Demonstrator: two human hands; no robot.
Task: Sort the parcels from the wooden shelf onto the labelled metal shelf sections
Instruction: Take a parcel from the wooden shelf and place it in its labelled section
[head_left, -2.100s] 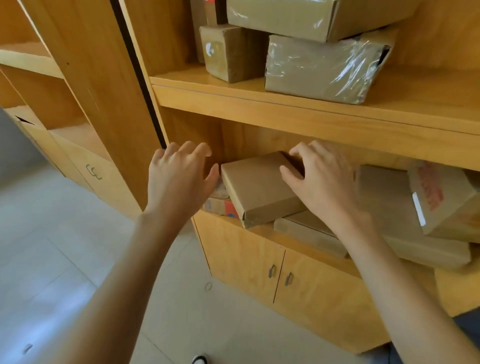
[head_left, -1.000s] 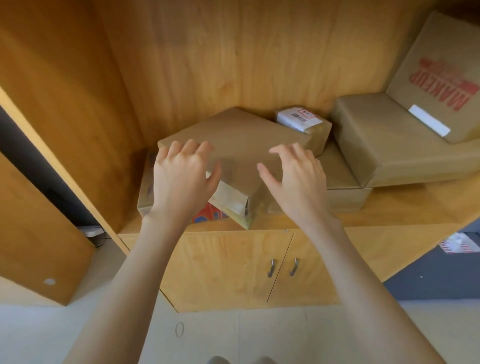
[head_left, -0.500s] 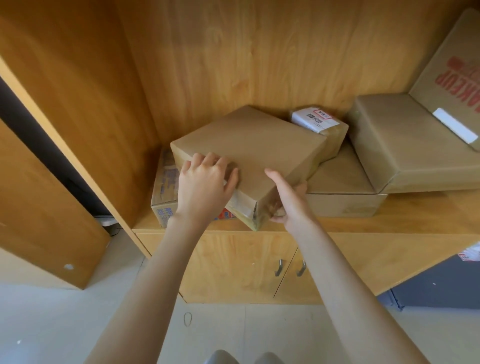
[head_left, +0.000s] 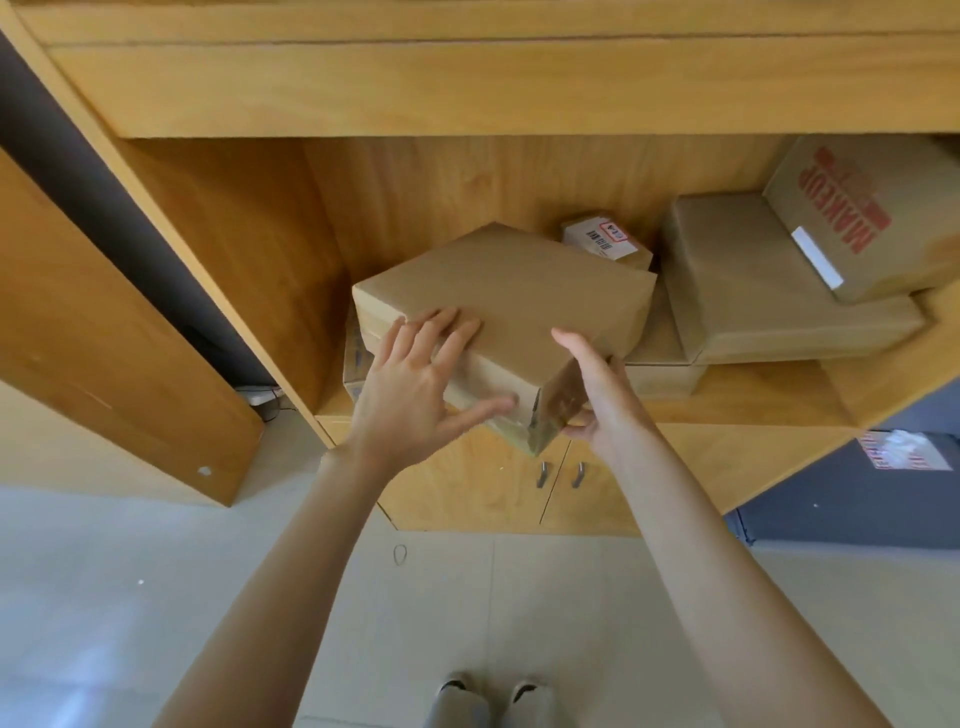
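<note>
Wooden shelf (head_left: 727, 410), neighbouring parcels (head_left: 753, 291) crowding brown parcel (head_left: 514, 296) clasped by left hand (head_left: 415, 384), right hand (head_left: 592, 395).

Your box (head_left: 514, 291) is matt brown cardboard, smooth on top, with glossy clear tape over its near corner. The shelf (head_left: 467, 88) you reach into is smooth, yellowish wood-grain board with a soft sheen. The small parcel (head_left: 605, 241) behind wears a white paper label. The cupboard handles (head_left: 558, 474) look like metal. The floor (head_left: 104, 597) is pale, faintly glossy tile.
</note>
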